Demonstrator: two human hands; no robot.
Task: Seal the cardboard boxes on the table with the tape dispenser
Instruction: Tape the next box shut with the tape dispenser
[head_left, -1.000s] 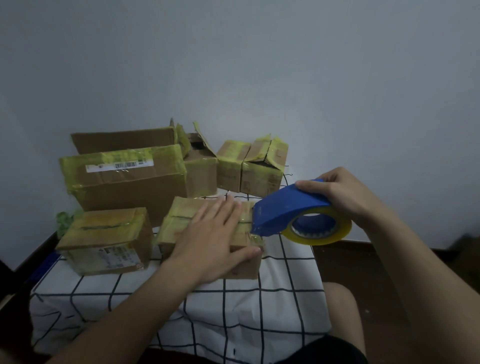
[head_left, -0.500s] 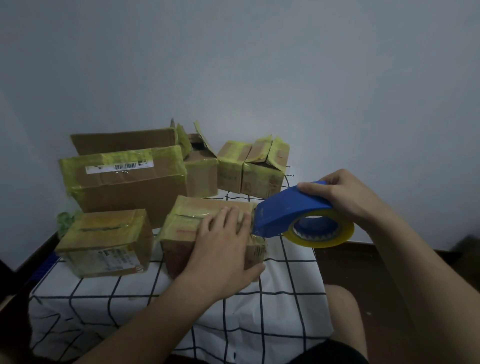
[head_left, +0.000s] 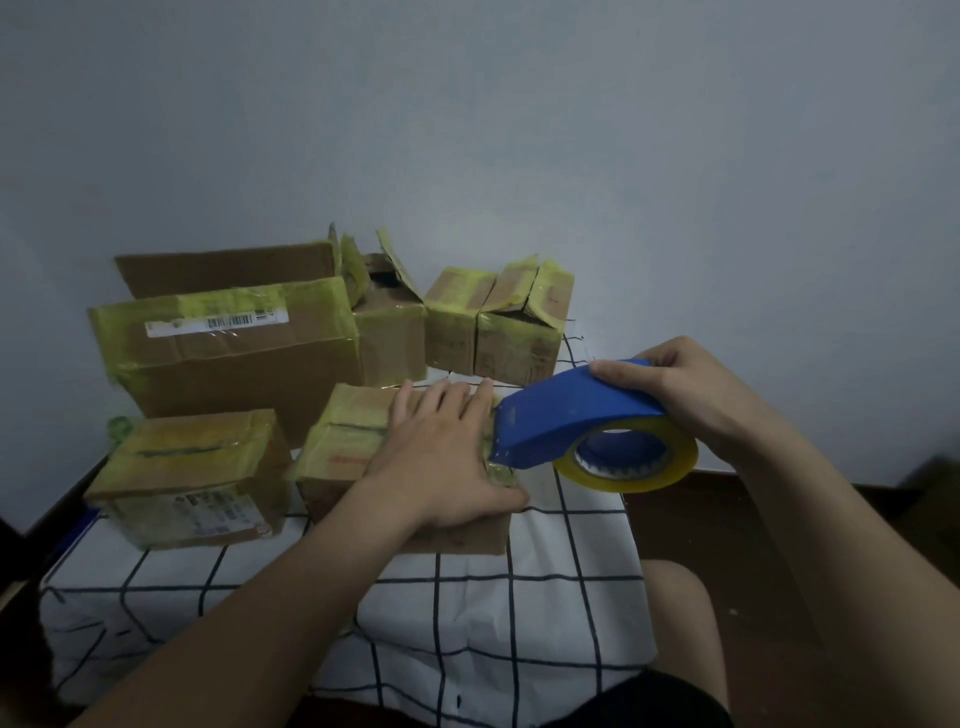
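Observation:
A small cardboard box (head_left: 345, 439) with yellowish tape on its top lies near the middle of the table. My left hand (head_left: 441, 452) rests flat on the box's right half, fingers straight and spread, thumb down its near right corner. My right hand (head_left: 691, 389) grips a blue tape dispenser (head_left: 566, 415) carrying a yellow tape roll (head_left: 631, 475). The dispenser's front edge sits against the box's right end, just beside my left hand.
Another taped box (head_left: 192, 467) lies at the left. A large box (head_left: 228, 358) and smaller boxes (head_left: 509, 332) with raised flaps stand at the back by the wall. The table's white checked cloth (head_left: 467, 613) shows in front. My knee (head_left: 675, 613) is at the right.
My left hand slid a little along the box top and flattened, its thumb now down the near corner. The dispenser stayed at the box's right end.

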